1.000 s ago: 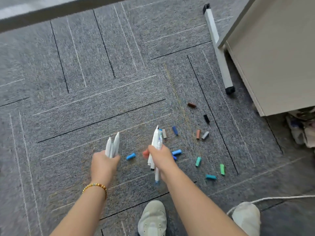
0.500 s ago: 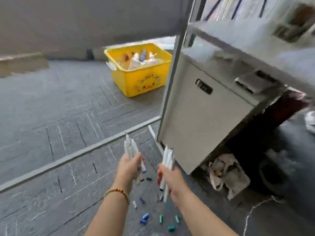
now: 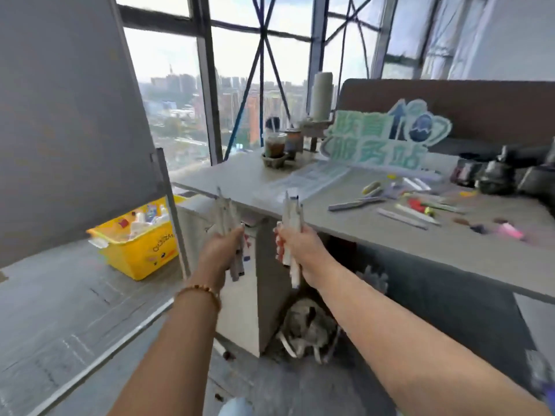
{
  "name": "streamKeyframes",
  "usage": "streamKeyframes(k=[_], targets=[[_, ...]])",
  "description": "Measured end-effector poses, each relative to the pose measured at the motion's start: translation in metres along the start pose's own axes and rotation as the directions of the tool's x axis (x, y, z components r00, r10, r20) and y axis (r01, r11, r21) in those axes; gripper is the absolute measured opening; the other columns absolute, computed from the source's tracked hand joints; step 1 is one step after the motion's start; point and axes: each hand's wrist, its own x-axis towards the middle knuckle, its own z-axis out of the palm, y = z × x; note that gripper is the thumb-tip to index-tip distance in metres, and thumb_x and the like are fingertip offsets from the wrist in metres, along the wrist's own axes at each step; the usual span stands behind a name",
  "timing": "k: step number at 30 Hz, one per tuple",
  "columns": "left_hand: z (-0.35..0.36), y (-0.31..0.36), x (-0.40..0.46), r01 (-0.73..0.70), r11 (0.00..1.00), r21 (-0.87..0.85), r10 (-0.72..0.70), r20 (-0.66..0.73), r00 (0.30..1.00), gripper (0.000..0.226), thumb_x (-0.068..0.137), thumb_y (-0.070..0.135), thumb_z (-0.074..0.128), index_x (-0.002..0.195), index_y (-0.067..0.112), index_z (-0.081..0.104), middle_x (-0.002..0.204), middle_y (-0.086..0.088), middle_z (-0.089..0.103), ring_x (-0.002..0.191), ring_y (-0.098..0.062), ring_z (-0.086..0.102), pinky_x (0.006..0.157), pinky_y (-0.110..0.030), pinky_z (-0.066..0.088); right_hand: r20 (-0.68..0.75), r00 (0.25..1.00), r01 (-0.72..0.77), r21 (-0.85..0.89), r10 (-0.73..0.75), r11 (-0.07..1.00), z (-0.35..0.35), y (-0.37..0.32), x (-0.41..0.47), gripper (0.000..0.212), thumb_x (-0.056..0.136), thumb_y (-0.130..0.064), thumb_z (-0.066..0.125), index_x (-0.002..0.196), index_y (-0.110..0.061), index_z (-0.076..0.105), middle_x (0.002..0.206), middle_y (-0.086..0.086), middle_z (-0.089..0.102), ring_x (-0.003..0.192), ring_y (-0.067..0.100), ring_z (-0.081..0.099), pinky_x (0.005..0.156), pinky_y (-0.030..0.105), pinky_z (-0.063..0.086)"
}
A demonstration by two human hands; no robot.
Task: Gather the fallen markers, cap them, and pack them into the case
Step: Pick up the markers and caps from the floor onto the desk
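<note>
My left hand (image 3: pixel 220 250) grips a bunch of white uncapped markers (image 3: pixel 225 213), held upright in front of the desk's edge. My right hand (image 3: pixel 300 250) grips a second bunch of white markers (image 3: pixel 292 211), also upright, a little to the right. More markers and loose caps (image 3: pixel 420 210) lie scattered on the desk top (image 3: pixel 345 229) at the right. The caps on the floor are out of view. I cannot make out the case.
A yellow bin (image 3: pixel 141 250) full of supplies stands on the floor at the left, beside a grey partition (image 3: pixel 69 121). On the desk stand an iced drink (image 3: pixel 274 147), a green sign (image 3: pixel 381 136) and dark gear (image 3: pixel 504 172). A white cabinet (image 3: pixel 240 295) sits under the desk.
The view has swung up from the carpet and the scattered caps to the desk top. Both hands have risen with their bunches of markers, still gripped.
</note>
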Motion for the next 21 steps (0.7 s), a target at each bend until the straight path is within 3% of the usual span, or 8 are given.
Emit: streamKeyframes(k=[9,13,15,17,19,21], targets=[[0.199,0.038,-0.052,-0.156,0.984,0.087,0.127,0.274,0.953,0.017,0.093,0.022,0.054,0.101,0.007,0.056,0.076,-0.001,0.058,0.064,-0.009,0.056,0.046,-0.016,0.048,-0.314,0.946,0.046,-0.128,-0.084,0.991,-0.198,-0.035,-0.041,0.012,0.095,-0.017,0.051,0.087,-0.010,0.055,0.062,0.002,0.048,0.050,0.012,0.045,0.050,0.025,0.044],[0.263,0.020,-0.057,-0.396,0.886,0.243,0.281,0.399,0.873,0.011,0.090,0.017,0.055,0.100,0.011,0.054,0.081,-0.010,0.062,0.073,-0.024,0.061,0.072,-0.036,0.052,-0.432,0.888,-0.011,-0.365,-0.159,0.931,-0.274,-0.041,-0.039,0.014,0.096,-0.023,0.049,0.089,-0.011,0.055,0.070,0.006,0.053,0.055,0.016,0.047,0.055,0.028,0.040],[0.297,0.014,-0.052,-0.519,0.771,0.369,0.341,0.449,0.826,0.017,0.089,0.021,0.055,0.104,0.013,0.054,0.090,-0.013,0.065,0.085,-0.033,0.062,0.075,-0.039,0.050,-0.465,0.843,-0.106,-0.637,-0.271,0.763,-0.315,-0.046,-0.034,0.022,0.095,-0.030,0.048,0.102,-0.010,0.056,0.086,0.011,0.059,0.074,0.027,0.057,0.064,0.030,0.039],[0.332,0.014,-0.048,-0.641,0.585,0.498,0.393,0.517,0.761,0.024,0.091,0.025,0.052,0.114,0.016,0.052,0.099,-0.011,0.065,0.092,-0.034,0.060,0.072,-0.035,0.045,-0.435,0.805,-0.243,-0.863,-0.404,0.444,-0.357,-0.049,-0.031,0.028,0.097,-0.031,0.043,0.113,-0.009,0.050,0.104,0.014,0.061,0.094,0.033,0.060,0.066,0.032,0.036],[0.368,0.014,-0.050,-0.723,0.447,0.526,0.431,0.581,0.690,0.027,0.093,0.026,0.049,0.119,0.019,0.049,0.103,-0.009,0.065,0.094,-0.033,0.060,0.067,-0.032,0.041,-0.413,0.784,-0.336,-0.910,-0.464,0.243,-0.399,-0.048,-0.031,0.027,0.098,-0.029,0.039,0.114,-0.008,0.047,0.111,0.015,0.061,0.098,0.034,0.060,0.064,0.032,0.032],[0.401,0.011,-0.057,-0.755,0.408,0.513,0.446,0.610,0.655,0.023,0.094,0.026,0.047,0.115,0.017,0.049,0.102,-0.010,0.064,0.091,-0.033,0.060,0.066,-0.032,0.041,-0.457,0.752,-0.434,-0.885,-0.474,0.165,-0.436,-0.042,-0.035,0.026,0.100,-0.027,0.037,0.112,-0.005,0.047,0.110,0.017,0.062,0.097,0.034,0.062,0.063,0.034,0.035]])
